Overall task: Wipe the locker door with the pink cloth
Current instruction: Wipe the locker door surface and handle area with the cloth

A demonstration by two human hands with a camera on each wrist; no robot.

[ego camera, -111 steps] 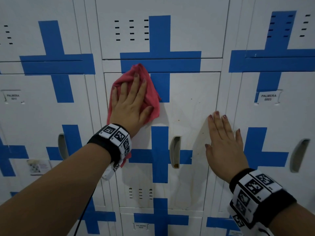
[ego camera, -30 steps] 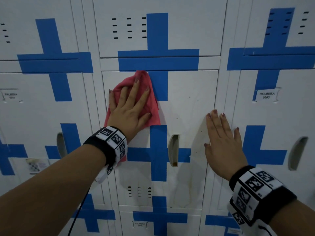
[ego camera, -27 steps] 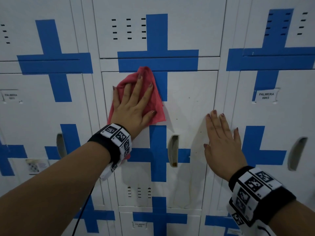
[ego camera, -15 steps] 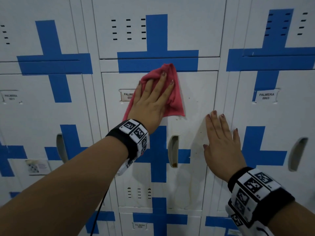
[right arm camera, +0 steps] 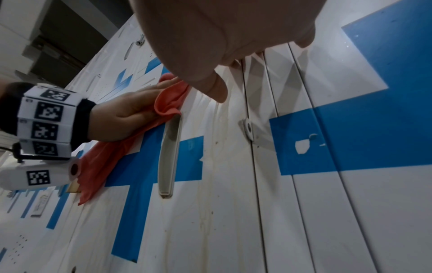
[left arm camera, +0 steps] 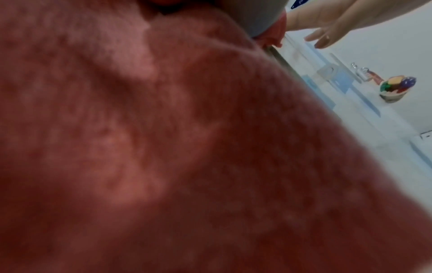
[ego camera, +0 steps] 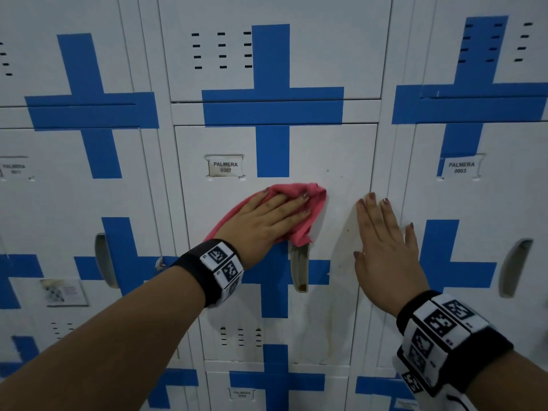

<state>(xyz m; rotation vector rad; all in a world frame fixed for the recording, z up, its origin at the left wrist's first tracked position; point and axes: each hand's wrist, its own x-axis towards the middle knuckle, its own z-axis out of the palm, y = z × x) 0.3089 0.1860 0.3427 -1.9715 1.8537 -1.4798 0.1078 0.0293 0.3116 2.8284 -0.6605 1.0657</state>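
Note:
A pink cloth (ego camera: 315, 203) lies bunched against the middle white locker door (ego camera: 335, 149), just above its recessed handle (ego camera: 300, 268). My left hand (ego camera: 267, 221) presses flat on the cloth with straight fingers pointing right. My right hand (ego camera: 382, 241) rests flat and open on the door's right edge, a short gap right of the cloth. The cloth (left arm camera: 163, 147) fills the left wrist view, with my right hand (left arm camera: 327, 24) showing at the top right. In the right wrist view the cloth (right arm camera: 112, 155) trails below my left hand (right arm camera: 126, 114), beside the handle (right arm camera: 169, 153).
The door carries a name label (ego camera: 225, 167) at its upper left, blue tape crosses (ego camera: 272, 149) and brownish drip stains (ego camera: 329, 336) near the lower right. Neighbouring lockers (ego camera: 480, 203) stand left and right with their own handles and labels.
My left hand has slid the cloth from the door's top down and to the right, to just above the handle, uncovering the name label. My right hand has stayed put.

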